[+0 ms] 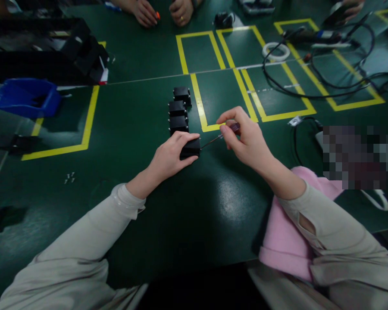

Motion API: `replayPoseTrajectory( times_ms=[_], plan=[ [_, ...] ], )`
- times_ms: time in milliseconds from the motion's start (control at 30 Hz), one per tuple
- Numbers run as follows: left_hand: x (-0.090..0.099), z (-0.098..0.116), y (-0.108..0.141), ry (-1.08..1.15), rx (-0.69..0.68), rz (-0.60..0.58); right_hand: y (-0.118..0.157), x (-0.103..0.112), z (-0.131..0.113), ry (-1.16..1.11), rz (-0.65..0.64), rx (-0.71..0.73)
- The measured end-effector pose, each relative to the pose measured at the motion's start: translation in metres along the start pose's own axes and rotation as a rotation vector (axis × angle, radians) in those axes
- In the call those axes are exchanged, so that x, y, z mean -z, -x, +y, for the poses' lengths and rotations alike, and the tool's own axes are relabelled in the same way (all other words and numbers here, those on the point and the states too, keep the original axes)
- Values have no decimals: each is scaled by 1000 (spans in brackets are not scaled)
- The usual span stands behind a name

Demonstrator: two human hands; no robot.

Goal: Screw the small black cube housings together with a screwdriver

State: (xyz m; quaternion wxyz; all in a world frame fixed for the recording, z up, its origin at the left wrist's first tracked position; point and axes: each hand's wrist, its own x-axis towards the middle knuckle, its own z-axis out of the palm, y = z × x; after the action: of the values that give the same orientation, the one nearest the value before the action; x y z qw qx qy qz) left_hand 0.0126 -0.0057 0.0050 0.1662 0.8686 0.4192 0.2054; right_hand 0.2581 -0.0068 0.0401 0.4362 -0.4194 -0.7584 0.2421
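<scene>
My left hand (173,155) grips a small black block (190,148) against the green table (187,215), thumb and fingers on opposite sides. In my right hand (242,135) is a screwdriver (217,139) with a dark handle; its thin shaft points left and the tip meets the block's right side. Beyond my left hand stands a row of several similar black blocks (178,107), with small shiny bits at their corners. Several small screws (69,177) lie on the table to the left.
A blue bin (27,97) and black racks (45,51) stand at the left. Pink cloth (286,241) lies under my right forearm. Black cables (317,92) and a white tape roll (276,51) are at the right. Another person's hands (145,13) rest at the far edge.
</scene>
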Motion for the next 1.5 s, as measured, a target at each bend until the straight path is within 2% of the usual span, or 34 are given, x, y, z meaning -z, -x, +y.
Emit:
replayPoseTrajectory(
  times_ms=[1500],
  plan=[
    [0, 0, 0, 13, -1, -3, 1, 0, -1, -8, -7, -2]
  ],
)
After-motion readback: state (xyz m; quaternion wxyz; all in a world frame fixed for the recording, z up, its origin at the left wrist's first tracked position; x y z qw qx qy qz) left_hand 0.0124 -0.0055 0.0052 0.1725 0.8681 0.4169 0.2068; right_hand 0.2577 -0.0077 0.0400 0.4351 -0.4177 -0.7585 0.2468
